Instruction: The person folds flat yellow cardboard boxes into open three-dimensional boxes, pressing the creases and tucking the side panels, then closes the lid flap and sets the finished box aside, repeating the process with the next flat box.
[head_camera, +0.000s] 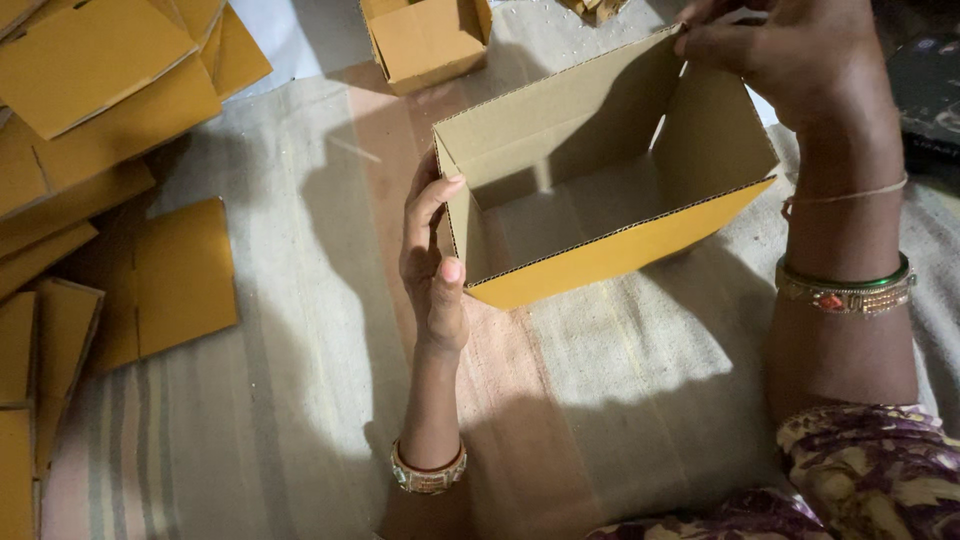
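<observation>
Both hands (432, 262) (790, 55) hold open yellow box (600, 170) over striped cloth (300, 400), flat cardboard (110, 90) nearby.

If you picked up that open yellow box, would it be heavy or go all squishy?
The open box is probably light: it looks empty and its walls are thin corrugated card. It would likely flex if squeezed, since nothing braces its open top. The left hand and right hand steady opposite corners.

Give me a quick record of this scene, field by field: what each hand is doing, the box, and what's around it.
left hand: grips the near left corner of the open box
right hand: pinches the far right corner of its rim
open box: yellow cardboard, brown inside, nothing in it
surface: striped cloth
left side: flat yellow cardboard blanks, stacked and scattered
behind: second small box
</observation>
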